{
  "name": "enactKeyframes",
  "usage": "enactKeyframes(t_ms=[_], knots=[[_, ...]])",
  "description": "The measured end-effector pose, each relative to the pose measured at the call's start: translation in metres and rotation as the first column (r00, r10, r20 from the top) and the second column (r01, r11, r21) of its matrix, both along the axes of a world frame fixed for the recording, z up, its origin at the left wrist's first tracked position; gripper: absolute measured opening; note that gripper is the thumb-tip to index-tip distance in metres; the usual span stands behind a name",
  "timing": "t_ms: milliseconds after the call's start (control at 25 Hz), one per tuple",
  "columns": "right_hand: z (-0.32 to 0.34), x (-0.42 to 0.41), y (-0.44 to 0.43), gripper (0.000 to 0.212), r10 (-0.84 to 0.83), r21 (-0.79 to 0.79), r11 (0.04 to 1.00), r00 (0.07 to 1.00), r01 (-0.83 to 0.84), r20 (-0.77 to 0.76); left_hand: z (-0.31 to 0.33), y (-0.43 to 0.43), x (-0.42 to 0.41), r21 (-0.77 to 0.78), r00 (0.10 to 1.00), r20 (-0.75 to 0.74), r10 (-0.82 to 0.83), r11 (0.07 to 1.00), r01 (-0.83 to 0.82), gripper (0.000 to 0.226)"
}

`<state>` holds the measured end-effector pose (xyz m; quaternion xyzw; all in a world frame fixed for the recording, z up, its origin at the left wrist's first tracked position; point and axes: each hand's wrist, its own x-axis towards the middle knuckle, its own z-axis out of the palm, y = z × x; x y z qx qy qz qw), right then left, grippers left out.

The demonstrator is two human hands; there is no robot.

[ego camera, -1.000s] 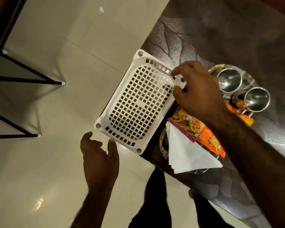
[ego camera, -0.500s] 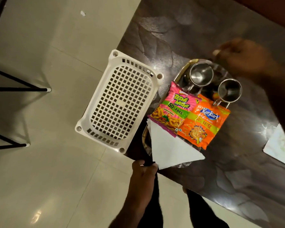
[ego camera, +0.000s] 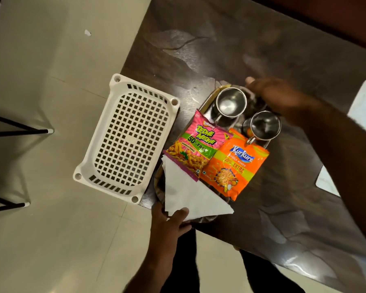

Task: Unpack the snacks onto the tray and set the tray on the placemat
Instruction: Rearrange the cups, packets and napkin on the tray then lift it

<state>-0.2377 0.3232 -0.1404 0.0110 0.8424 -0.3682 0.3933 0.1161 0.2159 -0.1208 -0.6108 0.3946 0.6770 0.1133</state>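
Unpacking done: two snack packs (ego camera: 216,157), napkin (ego camera: 190,195) and two cups (ego camera: 230,102) on tray (ego camera: 207,102), beside emptied basket (ego camera: 125,138) on desk (ego camera: 220,49). Left hand (ego camera: 169,220) gripping tray's near rim; right hand (ego camera: 277,96), blurred, at far rim, closure indeterminate. Remaining: transfer to placemat (ego camera: 363,106), well right of tray.

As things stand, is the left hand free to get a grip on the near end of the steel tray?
Probably yes. The left hand is already at the near end of the tray, its thumb over the white napkin's corner. That napkin overhangs the rim there, so the grip may pinch paper along with metal.
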Motion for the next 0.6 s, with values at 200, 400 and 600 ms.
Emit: enactKeyframes(t_ms=[200,400,600], knots=[[0.007,0.013,0.067,0.041,-0.11,-0.156,0.981,0.994,0.111,0.018,0.014,0.0,0.004,-0.14,0.987,-0.08,-0.139,0.982,0.127,0.068],[0.025,0.019,0.165,0.048,-0.189,-0.081,0.978,0.982,0.191,0.027,0.023,0.033,-0.017,-0.234,0.95,-0.038,-0.311,0.927,0.294,0.045],[0.053,0.03,0.277,0.032,-0.354,-0.105,0.926,0.93,0.363,0.095,0.04,0.09,-0.065,-0.268,0.877,-0.011,-0.48,0.847,0.46,0.024]])
